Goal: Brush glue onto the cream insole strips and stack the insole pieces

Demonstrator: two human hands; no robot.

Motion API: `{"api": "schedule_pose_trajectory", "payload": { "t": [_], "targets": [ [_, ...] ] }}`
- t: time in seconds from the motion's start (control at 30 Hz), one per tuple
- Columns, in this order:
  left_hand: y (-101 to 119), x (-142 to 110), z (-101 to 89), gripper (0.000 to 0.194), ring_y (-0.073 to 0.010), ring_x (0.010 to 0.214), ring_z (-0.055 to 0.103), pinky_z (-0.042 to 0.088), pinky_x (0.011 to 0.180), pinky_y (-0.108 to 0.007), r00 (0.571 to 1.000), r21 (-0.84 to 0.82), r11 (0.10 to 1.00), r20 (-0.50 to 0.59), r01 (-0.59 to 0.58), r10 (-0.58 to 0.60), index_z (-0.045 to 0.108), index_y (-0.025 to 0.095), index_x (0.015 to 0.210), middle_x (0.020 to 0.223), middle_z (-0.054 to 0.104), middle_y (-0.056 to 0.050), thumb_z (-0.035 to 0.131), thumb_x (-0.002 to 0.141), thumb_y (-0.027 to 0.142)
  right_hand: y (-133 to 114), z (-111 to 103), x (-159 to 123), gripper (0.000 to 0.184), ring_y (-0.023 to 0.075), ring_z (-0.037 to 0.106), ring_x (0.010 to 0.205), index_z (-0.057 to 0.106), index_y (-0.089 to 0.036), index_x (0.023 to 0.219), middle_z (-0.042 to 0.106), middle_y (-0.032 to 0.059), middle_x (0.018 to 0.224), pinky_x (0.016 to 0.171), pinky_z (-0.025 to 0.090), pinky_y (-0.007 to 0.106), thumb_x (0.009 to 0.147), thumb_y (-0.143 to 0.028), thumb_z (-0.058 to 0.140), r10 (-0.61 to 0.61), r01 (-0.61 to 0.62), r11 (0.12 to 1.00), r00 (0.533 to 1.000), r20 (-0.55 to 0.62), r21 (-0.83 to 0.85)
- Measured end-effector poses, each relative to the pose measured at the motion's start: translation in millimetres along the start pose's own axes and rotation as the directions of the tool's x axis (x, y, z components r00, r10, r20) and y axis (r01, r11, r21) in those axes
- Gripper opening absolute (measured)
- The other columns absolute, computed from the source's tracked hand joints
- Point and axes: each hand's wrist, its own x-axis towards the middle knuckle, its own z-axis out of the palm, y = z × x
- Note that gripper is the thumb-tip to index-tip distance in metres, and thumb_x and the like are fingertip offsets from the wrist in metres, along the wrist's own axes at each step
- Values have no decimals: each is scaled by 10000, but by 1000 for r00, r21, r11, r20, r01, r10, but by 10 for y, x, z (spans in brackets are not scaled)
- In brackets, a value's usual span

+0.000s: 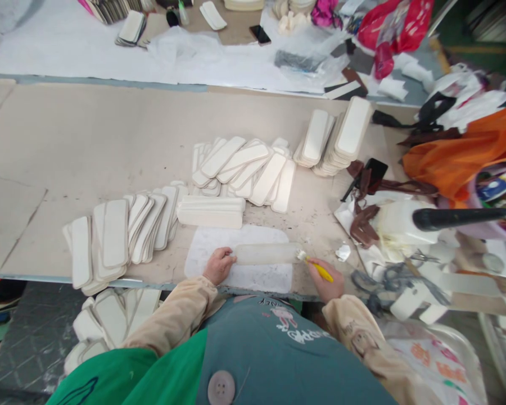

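A long white padded strip [266,253] lies across a white work mat [242,275] at the table's near edge. My left hand [218,265] is closed on the strip's left end and presses it down. My right hand [328,278] grips a small brush with a yellow handle [317,268]; its bristles touch the strip's right end. Just beyond the mat lies a neat stack of the same strips [211,212].
Fanned rows of white strips [118,239] lie to the left, a loose pile [247,169] in the middle and upright stacks [337,138] behind. More strips [105,320] sit below the table edge. Scissors [388,278], brown scraps [362,225], a black handle [459,218] and an orange bag [459,157] crowd the right.
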Motion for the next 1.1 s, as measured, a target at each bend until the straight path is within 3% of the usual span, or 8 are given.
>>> {"api": "schedule_pose_trajectory", "payload": {
  "t": [0.07, 0.2, 0.4, 0.63, 0.77, 0.9, 1.0, 1.1],
  "targets": [
    [12, 6, -12, 249, -178, 881, 545, 518, 799, -346, 1000, 9, 1000, -10, -11, 11, 707, 179, 809, 1013, 597, -92, 482, 890, 246, -16, 26, -19, 253, 227, 642, 886, 701, -234, 950, 698, 66, 943, 819, 489, 363, 819, -383, 543, -129, 133, 978, 991, 35, -158],
    [28, 13, -22, 261, -189, 894, 552, 514, 801, -360, 1000, 6, 1000, -14, 8, -7, 710, 177, 800, 1007, 606, -100, 480, 891, 263, -141, 300, -69, 270, 247, 602, 781, 691, -193, 987, 657, 124, 829, 666, 459, 355, 869, -265, 459, -299, 357, 781, 934, 196, -512],
    [44, 26, -32, 268, -183, 889, 557, 521, 795, -352, 1000, 16, 1000, -23, -5, 5, 710, 173, 807, 992, 615, -98, 470, 893, 255, -435, 566, -158, 228, 200, 587, 794, 677, -211, 969, 644, 75, 805, 720, 459, 296, 873, -227, 470, -443, 606, 716, 778, 445, -347],
    [14, -4, -9, 258, -183, 912, 547, 516, 811, -336, 1000, 20, 1000, 11, 13, -13, 709, 173, 810, 1012, 606, -95, 478, 891, 258, -143, 274, -69, 286, 244, 582, 788, 679, -187, 1018, 637, 104, 811, 685, 456, 348, 896, -300, 446, -341, 409, 758, 912, 226, -509],
    [12, -8, -7, 253, -188, 911, 541, 507, 812, -345, 999, 6, 1000, 27, 23, -24, 711, 167, 827, 1020, 605, -97, 480, 887, 251, -275, 507, -80, 274, 255, 589, 802, 697, -168, 966, 643, 132, 809, 715, 469, 375, 877, -254, 453, -344, 448, 831, 880, 329, -329],
    [28, 6, -29, 255, -188, 907, 540, 506, 803, -343, 1000, 15, 1000, 23, 14, -14, 707, 172, 810, 1001, 605, -92, 480, 889, 256, -541, 821, -138, 252, 186, 620, 862, 684, -237, 1020, 675, 65, 893, 800, 496, 312, 879, -293, 483, -403, 450, 893, 813, 420, -14],
    [30, 15, -40, 250, -182, 899, 540, 508, 793, -334, 1000, 29, 1000, 12, -13, 13, 705, 176, 812, 996, 602, -90, 483, 891, 259, -560, 927, -147, 255, 171, 638, 913, 682, -240, 1019, 694, 45, 981, 851, 502, 311, 877, -355, 504, -328, 263, 942, 853, 405, 210],
    [27, 19, -36, 251, -181, 906, 540, 506, 798, -334, 1000, 31, 999, 2, -20, 20, 702, 174, 812, 993, 597, -89, 482, 895, 262, -406, 867, -143, 281, 187, 653, 919, 692, -216, 970, 709, 47, 993, 860, 507, 338, 867, -404, 511, -173, 112, 974, 927, 333, 196]
  ]
}}
